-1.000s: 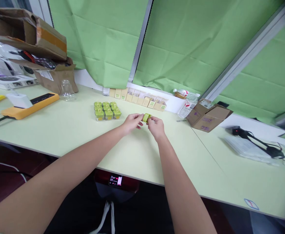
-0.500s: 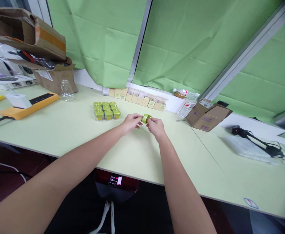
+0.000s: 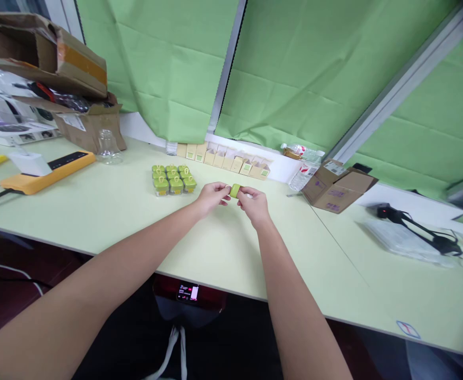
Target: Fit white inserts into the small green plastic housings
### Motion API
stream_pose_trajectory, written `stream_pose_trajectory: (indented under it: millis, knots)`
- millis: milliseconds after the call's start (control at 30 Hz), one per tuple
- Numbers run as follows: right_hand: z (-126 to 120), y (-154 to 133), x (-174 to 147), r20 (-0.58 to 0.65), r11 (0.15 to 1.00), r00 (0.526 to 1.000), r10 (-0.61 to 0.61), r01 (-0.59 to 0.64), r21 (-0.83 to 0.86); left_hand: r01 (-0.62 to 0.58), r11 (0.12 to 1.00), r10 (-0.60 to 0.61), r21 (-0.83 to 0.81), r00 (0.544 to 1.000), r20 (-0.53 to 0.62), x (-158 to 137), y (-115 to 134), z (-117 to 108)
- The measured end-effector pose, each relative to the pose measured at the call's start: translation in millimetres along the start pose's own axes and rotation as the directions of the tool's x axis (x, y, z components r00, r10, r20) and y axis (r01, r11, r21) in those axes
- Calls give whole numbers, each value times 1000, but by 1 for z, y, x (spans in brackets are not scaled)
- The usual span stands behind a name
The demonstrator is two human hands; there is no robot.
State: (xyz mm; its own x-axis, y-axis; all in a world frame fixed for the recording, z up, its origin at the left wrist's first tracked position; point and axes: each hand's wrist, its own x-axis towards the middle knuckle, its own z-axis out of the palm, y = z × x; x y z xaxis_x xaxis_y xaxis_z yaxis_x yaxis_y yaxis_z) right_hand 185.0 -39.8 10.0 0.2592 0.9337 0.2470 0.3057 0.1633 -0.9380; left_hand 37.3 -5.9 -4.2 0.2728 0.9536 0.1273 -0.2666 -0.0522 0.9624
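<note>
Above the middle of the table, my right hand (image 3: 253, 205) grips a small green lid (image 3: 235, 190), thumb and fingers closed on its right side. My left hand (image 3: 213, 198) is pinched at the lid's left side. Between its fingertips shows a small pale piece (image 3: 228, 186), too small to make out fully. To the left stand several small clear containers (image 3: 176, 184) in a block of rows, with green lids of similar colour that bear light loops. Yellowish contents show through their walls.
Small cardboard boxes (image 3: 225, 158) line the table's back edge. Plastic bottles (image 3: 303, 171) and a carton (image 3: 334, 187) stand at back right. An orange power strip (image 3: 57, 169), a clear glass-like vessel (image 3: 107, 148) and stacked cartons (image 3: 92, 126) are left. A phone (image 3: 187, 292) lies below the table edge.
The green lid has turned, so its opening no longer faces me and its flat outer side shows. It has shifted slightly left with my hands. A pale piece now shows at my left fingertips.
</note>
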Motion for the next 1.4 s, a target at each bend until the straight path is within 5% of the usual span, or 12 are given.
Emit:
stream_pose_trajectory:
  millis: [267, 600, 1133, 1267, 1400]
  knots:
    - [1, -1, -1, 39, 996, 998, 54, -57, 68, -266, 958, 264, 109, 964, 41, 6, -6, -3]
    - [-5, -3, -3, 139, 969, 981, 136, -161, 186, -320, 897, 299, 305, 947, 115, 12, -8, -15]
    - [-8, 6, -2, 156, 978, 979, 130, -153, 140, -266, 931, 231, 252, 960, 160, 11, -10, -16]
    - [-6, 6, 0, 126, 990, 987, 101, -113, 88, -375, 846, 316, 379, 925, 211, 8, -13, -13]
    - [-3, 7, 0, 129, 997, 990, 53, -59, 46, -544, 666, 434, 510, 839, 328, -4, -8, -10]
